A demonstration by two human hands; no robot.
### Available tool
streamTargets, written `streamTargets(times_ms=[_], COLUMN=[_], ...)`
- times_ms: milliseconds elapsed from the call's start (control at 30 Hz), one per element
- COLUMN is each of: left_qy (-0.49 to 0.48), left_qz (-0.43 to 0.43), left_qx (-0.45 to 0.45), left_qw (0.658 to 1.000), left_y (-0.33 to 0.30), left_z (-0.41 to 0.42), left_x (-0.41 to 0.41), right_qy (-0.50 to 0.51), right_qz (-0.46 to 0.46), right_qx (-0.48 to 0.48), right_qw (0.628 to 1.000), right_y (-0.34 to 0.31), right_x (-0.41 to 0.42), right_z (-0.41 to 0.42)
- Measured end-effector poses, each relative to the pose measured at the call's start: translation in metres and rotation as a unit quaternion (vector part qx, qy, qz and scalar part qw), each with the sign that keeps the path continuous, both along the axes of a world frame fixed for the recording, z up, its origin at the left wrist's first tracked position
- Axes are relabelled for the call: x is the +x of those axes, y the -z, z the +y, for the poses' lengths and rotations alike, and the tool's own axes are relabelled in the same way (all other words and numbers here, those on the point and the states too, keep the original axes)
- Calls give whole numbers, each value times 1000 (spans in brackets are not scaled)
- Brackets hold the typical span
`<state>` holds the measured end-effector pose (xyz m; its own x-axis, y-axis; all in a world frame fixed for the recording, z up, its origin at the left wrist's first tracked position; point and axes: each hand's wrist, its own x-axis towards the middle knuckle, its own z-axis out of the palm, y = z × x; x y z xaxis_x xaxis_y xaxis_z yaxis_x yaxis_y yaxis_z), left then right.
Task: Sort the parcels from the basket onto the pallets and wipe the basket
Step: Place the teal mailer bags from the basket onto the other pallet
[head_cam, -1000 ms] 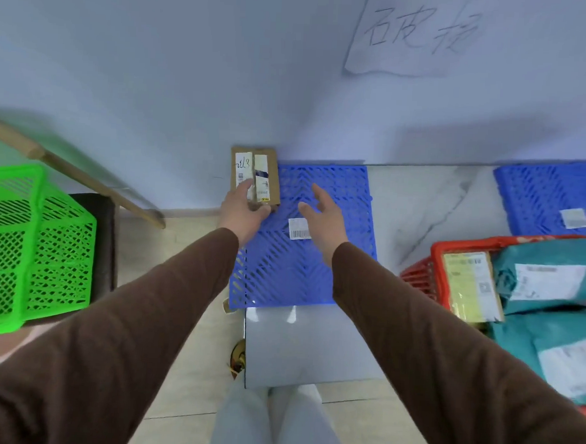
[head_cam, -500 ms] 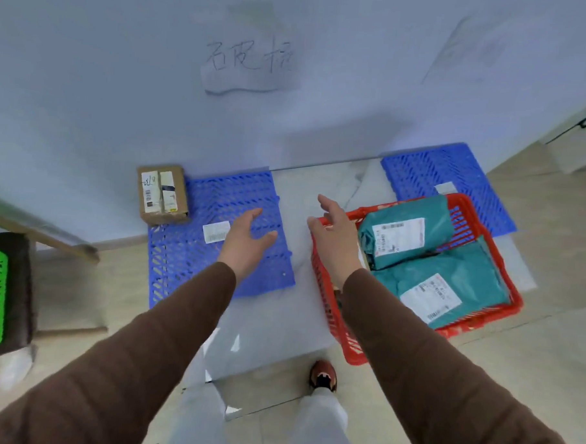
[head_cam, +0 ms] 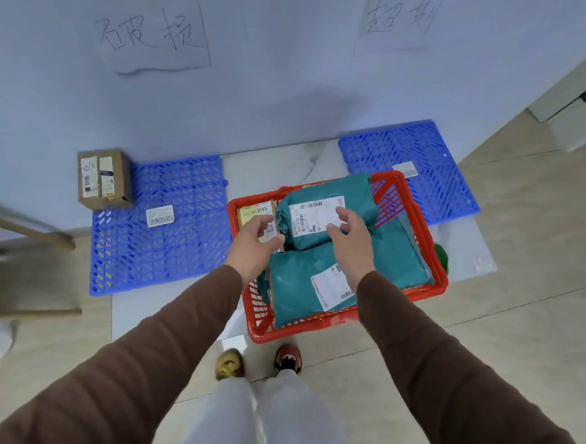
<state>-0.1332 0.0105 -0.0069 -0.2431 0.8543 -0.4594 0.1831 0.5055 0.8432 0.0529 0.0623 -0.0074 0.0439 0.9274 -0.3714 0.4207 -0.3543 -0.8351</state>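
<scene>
We're blocking most of the yellow parcel (head_cam: 251, 213) with our left hand (head_cam: 255, 245); its label's staying unreadable.

basket (head_cam: 412, 296): red plastic lattice, upright on the floor at 6 o'clock, between the two pallets.
upper teal parcel (head_cam: 354, 197): soft mailer with white label, at the basket's 12 o'clock.
lower teal parcel (head_cam: 295, 282): larger, lying flat, label at its 3 o'clock.
yellowish parcel (head_cam: 251, 211): at the basket's 10 o'clock corner.
left pallet (head_cam: 169, 250): blue grid, flat.
cardboard box (head_cam: 119, 177): at its 11 o'clock corner, against the wall.
right pallet (head_cam: 431, 174): blue grid, at the basket's 1 o'clock.
</scene>
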Motion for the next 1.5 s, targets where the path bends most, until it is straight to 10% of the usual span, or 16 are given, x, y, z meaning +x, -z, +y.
streamTargets(times_ms=[567, 1067, 1300, 1500], left_qy=[-127, -471, -475, -377], left_qz=[-106, -368, -407, -320], left_qx=[-113, -163, -139, -42], left_qw=[980, 785, 768, 868], left_y=[26, 43, 42, 12], left_z=[26, 78, 76, 87], left_x=[82, 157, 158, 171], right_qy=[-274, -517, -463, -311], right_qz=[-232, -378, -207, 48], right_qx=[130, 96, -22, -146], right_qw=[924, 762, 862, 938], right_y=[-3, 25, 22, -18], right_x=[32, 60, 81, 110], right_z=[114, 176, 184, 190])
